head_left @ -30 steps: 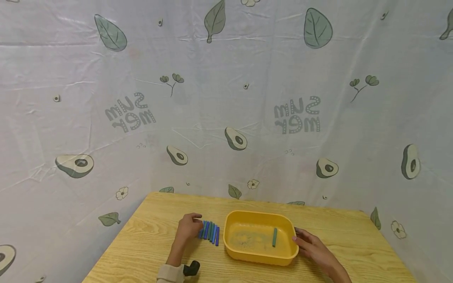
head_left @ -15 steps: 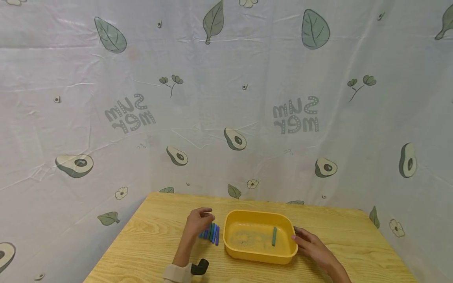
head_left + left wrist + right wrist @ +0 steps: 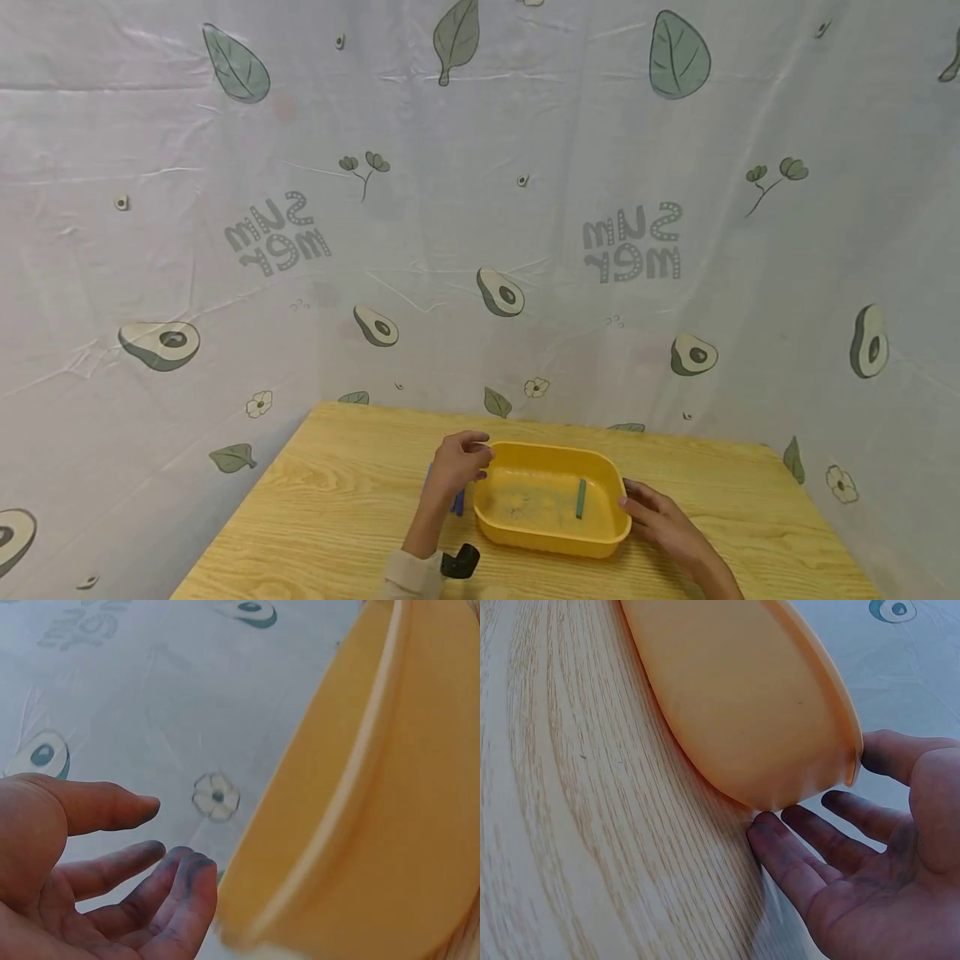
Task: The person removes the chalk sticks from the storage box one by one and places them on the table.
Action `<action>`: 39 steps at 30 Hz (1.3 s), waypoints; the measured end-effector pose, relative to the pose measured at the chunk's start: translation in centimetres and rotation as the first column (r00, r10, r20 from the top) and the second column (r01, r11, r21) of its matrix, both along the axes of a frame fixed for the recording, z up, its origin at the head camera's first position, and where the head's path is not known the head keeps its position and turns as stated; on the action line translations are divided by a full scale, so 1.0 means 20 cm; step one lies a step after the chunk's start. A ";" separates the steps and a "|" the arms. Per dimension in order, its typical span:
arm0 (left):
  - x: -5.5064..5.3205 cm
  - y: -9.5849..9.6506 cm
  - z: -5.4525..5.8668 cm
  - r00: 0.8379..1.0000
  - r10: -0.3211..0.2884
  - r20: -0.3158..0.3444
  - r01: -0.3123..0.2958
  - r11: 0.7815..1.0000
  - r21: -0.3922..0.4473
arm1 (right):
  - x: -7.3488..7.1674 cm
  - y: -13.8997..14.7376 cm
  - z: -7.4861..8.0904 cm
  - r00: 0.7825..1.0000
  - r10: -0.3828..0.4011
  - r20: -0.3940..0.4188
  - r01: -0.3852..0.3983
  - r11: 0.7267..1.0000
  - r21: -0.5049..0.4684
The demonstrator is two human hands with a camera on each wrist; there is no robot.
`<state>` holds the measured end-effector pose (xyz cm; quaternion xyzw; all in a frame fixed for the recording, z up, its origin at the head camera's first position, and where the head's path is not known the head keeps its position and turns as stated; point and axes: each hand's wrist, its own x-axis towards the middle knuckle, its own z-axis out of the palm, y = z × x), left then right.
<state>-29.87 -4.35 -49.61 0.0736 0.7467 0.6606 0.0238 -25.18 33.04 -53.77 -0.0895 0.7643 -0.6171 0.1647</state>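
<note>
A yellow plastic tray (image 3: 551, 542) lies on the table, its floor smeared with bluish dust. One green pastel stick (image 3: 581, 498) rests inside, towards the right end. My left hand (image 3: 459, 462) hovers at the tray's left rim, fingers loosely bent. In the left wrist view its smudged fingertips (image 3: 196, 874) hold nothing that shows. Beneath that hand, blue sticks (image 3: 459, 502) lie on the table, mostly hidden. My right hand (image 3: 663, 521) touches the tray's right end: the thumb (image 3: 892, 754) is at the rim and extended fingers (image 3: 780, 844) meet the outer wall.
A wood-grain table (image 3: 352, 483) carries everything. Behind it hangs a pale curtain (image 3: 420, 217) printed with leaves and avocados. A black wrist device (image 3: 461, 562) sits by the left cuff.
My left hand has moved right, from the row of blue and green sticks to the tray's left rim, covering most of the row. The right hand and the tray have stayed put.
</note>
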 end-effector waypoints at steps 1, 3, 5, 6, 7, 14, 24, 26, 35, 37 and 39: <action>0.00 0.02 0.01 1.000 -0.011 -0.003 0.011 1.000 0.012 | 0.00 0.00 0.00 1.000 0.002 -0.002 -0.002 1.000 -0.001; 0.01 0.05 0.03 1.000 -0.021 -0.007 0.021 1.000 0.020 | 0.00 0.00 0.00 1.000 0.005 -0.006 -0.005 1.000 -0.003; 0.02 0.08 0.04 1.000 -0.023 -0.011 0.023 1.000 0.006 | 0.00 0.01 0.00 1.000 0.006 -0.008 -0.007 1.000 -0.001; 0.02 0.09 0.04 1.000 -0.024 -0.015 0.024 1.000 -0.005 | 0.00 0.01 0.00 1.000 0.007 -0.010 -0.007 1.000 -0.001; 0.02 0.11 0.05 1.000 -0.022 -0.016 0.022 1.000 -0.010 | 0.00 0.01 0.00 1.000 0.008 -0.010 -0.008 1.000 0.000; 0.01 0.19 0.02 0.999 -0.051 -0.006 0.051 0.999 -0.012 | 0.00 0.01 0.00 1.000 0.001 -0.013 -0.001 1.000 0.005; 0.00 0.31 0.01 0.993 -0.116 0.030 0.117 0.993 -0.030 | 0.01 0.01 0.00 1.000 0.017 -0.018 -0.017 1.000 -0.012; 0.00 0.34 0.01 0.993 -0.114 0.031 0.115 0.993 -0.036 | 0.01 0.01 0.00 1.000 0.017 -0.019 -0.017 1.000 -0.013; 0.01 0.44 -0.02 0.991 -0.122 0.052 0.126 0.989 -0.080 | 0.01 0.00 0.00 0.999 0.017 -0.029 -0.018 1.000 -0.009; 0.01 0.46 -0.03 0.991 -0.124 0.057 0.128 0.989 -0.077 | 0.01 0.00 0.00 0.999 0.020 -0.032 -0.020 1.000 -0.012; 0.01 0.49 -0.04 0.991 -0.121 0.063 0.126 0.989 -0.073 | 0.02 0.00 0.00 0.999 0.018 -0.032 -0.018 1.000 -0.015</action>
